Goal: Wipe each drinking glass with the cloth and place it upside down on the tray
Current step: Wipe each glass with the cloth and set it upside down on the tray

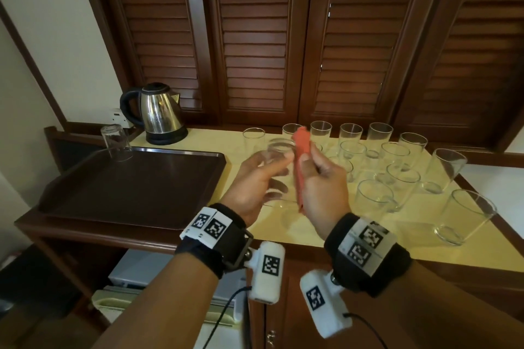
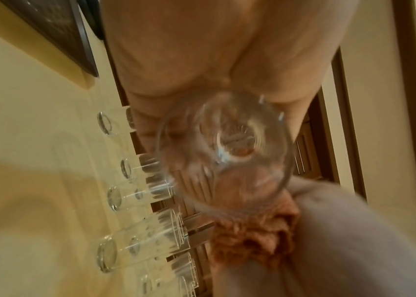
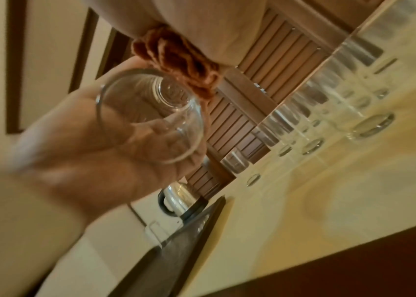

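Head view. My left hand (image 1: pixel 255 178) is curled round a glass (image 1: pixel 276 167), held above the worktop (image 1: pixel 354 238) with its mouth tipped away from me. My right hand (image 1: pixel 320 187) pinches the folded orange cloth (image 1: pixel 300 156) just beside the glass; I cannot tell whether they touch. One glass (image 1: pixel 116 144) stands upside down at the far left corner of the dark tray (image 1: pixel 136 184). Many upright glasses (image 1: pixel 397 161) crowd the worktop to the right. A kettle (image 1: pixel 158 113) stands behind the tray.

Left wrist view. Glass (image 2: pixel 227 152) seen base-on, blurred, my palm behind it; cloth (image 2: pixel 247 241) bunched below its rim in my right hand (image 2: pixel 354 241). Spare glasses (image 2: pixel 135 247) in rows on the worktop.

Right wrist view. Glass (image 3: pixel 151 116) seen mouth-on, my left hand's fingers (image 3: pixel 105 152) wrapped round its wall; cloth (image 3: pixel 176 58) gripped just above the rim.

Handling, by my judgement: the glass is light, stiff, smooth, thin-walled and breakable, so best held round the wall near the base, never by the rim. The cloth is soft and should push inside easily.

Surface and room: pale yellow worktop with a dark wooden edge, louvred wooden doors (image 1: pixel 255 37) behind, cream wall at left.
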`<state>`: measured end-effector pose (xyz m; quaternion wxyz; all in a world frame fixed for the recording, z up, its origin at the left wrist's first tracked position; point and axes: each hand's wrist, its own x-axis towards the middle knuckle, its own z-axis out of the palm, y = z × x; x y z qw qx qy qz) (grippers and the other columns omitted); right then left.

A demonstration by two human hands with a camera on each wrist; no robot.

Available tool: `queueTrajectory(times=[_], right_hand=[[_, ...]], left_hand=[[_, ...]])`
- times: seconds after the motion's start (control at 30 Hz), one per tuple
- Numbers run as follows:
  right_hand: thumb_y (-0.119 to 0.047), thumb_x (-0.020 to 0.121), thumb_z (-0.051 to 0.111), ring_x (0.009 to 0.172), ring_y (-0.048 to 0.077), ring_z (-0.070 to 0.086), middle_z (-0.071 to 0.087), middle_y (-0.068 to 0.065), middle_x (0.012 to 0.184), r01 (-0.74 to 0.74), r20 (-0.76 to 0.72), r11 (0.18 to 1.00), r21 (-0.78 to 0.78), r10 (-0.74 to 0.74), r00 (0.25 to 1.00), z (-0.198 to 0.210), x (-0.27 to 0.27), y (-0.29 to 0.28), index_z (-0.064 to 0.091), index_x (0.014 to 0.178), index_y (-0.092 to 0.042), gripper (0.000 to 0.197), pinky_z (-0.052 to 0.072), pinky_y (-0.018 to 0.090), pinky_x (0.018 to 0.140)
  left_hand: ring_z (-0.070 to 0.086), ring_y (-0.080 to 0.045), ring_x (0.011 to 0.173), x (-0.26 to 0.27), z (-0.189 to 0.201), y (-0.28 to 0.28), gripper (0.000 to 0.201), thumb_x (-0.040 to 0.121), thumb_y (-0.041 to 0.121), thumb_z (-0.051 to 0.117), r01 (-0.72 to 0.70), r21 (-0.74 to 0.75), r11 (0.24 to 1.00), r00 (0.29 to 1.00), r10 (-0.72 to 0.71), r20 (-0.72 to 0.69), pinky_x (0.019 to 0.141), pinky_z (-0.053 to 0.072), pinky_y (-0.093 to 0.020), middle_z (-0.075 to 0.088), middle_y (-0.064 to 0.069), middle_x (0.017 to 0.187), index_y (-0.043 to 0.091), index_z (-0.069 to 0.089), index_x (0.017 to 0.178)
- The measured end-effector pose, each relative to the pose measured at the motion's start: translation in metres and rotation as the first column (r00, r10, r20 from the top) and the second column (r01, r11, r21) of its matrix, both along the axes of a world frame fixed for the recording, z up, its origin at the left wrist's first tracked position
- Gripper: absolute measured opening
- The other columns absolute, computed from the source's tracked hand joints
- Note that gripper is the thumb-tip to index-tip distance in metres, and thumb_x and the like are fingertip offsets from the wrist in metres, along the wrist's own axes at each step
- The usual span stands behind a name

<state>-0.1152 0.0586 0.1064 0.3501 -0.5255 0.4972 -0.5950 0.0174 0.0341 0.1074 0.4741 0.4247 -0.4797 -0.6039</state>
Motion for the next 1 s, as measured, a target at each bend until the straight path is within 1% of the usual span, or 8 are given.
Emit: queueTrajectory(times=[0.07,0.2,0.33,0.47,0.63,0.73,0.9,1.0], right_hand=[[-0.024,0.107,0.049,0.049,0.001,0.051,0.07,-0.008,0.08,-0.056,-0.021,0.998,0.023,0.056,0.998,-0.003,0.008,0.008,0.051,0.143,-0.041,0.04,0.043,0.018,0.045],[-0.022,0.107,0.047,0.106,0.005,0.065,0.069,-0.021,0.116,0.031,0.076,0.999,0.035,-0.033,0.997,0.002,-0.002,-0.006,0.055,0.141,-0.035,0.037,0.052,0.021,0.086],[-0.023,0.107,0.047,0.051,0.008,0.055,0.073,-0.005,0.084,-0.028,-0.014,1.0,0.002,0.028,1.0,0.007,0.015,0.003,0.053,0.14,-0.042,0.038,0.046,0.021,0.045],[-0.026,0.107,0.048,0.105,0.017,0.068,0.066,-0.018,0.12,0.07,0.055,0.998,0.005,-0.07,0.996,0.01,0.022,-0.016,0.056,0.136,-0.047,0.037,0.053,0.029,0.084],[-0.026,0.108,0.046,0.059,-0.004,0.06,0.07,-0.014,0.105,-0.012,-0.064,1.0,0.014,0.013,0.998,0.006,0.056,-0.014,0.048,0.144,-0.043,0.04,0.047,0.015,0.054],[-0.026,0.107,0.047,0.092,-0.001,0.066,0.068,-0.011,0.119,0.062,0.038,0.996,0.065,-0.064,0.997,0.011,0.061,-0.027,0.052,0.144,-0.036,0.039,0.057,0.023,0.078],[-0.024,0.108,0.045,0.05,0.009,0.054,0.068,-0.001,0.08,-0.002,-0.017,0.999,0.044,0.003,1.0,0.013,0.097,-0.016,0.045,0.142,-0.044,0.04,0.044,0.022,0.042],[-0.026,0.108,0.045,0.069,0.008,0.065,0.072,-0.011,0.091,0.103,0.032,0.994,0.047,-0.104,0.994,0.019,0.093,-0.033,0.053,0.136,-0.045,0.035,0.054,0.027,0.06]], left_hand=[[0.068,-0.025,0.091,0.001,0.002,-0.002,0.042,0.099,0.058,0.061,-0.013,0.028,1.0,1.0,0.014,-0.027,0.078,0.056,-0.039,0.072,-0.013,0.121,0.026,0.07,0.125],[0.069,-0.027,0.091,0.002,0.002,-0.001,0.044,0.096,0.047,0.07,0.116,0.035,0.993,0.993,-0.116,-0.01,0.081,0.056,-0.04,0.071,-0.014,0.114,0.018,0.064,0.128],[0.065,-0.021,0.086,0.006,0.008,-0.012,0.05,0.095,0.061,0.064,-0.039,0.0,0.999,0.996,0.039,-0.076,0.077,0.053,-0.037,0.068,-0.008,0.106,0.02,0.069,0.122],[0.07,-0.025,0.085,0.02,0.01,-0.017,0.039,0.102,0.048,0.06,0.117,0.035,0.993,0.993,-0.116,-0.026,0.077,0.057,-0.037,0.068,-0.014,0.108,0.016,0.065,0.125],[0.068,-0.028,0.096,0.045,0.007,-0.027,0.053,0.101,0.065,0.053,-0.003,0.038,0.999,0.997,0.006,-0.078,0.089,0.055,-0.044,0.069,-0.02,0.12,0.022,0.069,0.128],[0.07,-0.025,0.086,0.063,0.004,-0.028,0.039,0.104,0.046,0.057,0.123,0.059,0.991,0.99,-0.118,-0.071,0.082,0.056,-0.038,0.068,-0.017,0.11,0.013,0.063,0.125],[0.068,-0.028,0.093,0.085,0.007,-0.04,0.045,0.1,0.061,0.055,0.003,0.024,1.0,0.995,0.0,-0.103,0.087,0.057,-0.045,0.069,-0.024,0.126,0.023,0.071,0.121],[0.072,-0.028,0.088,0.096,0.007,-0.041,0.035,0.106,0.047,0.053,0.158,0.034,0.987,0.985,-0.154,-0.081,0.086,0.058,-0.045,0.071,-0.02,0.118,0.021,0.065,0.126]])
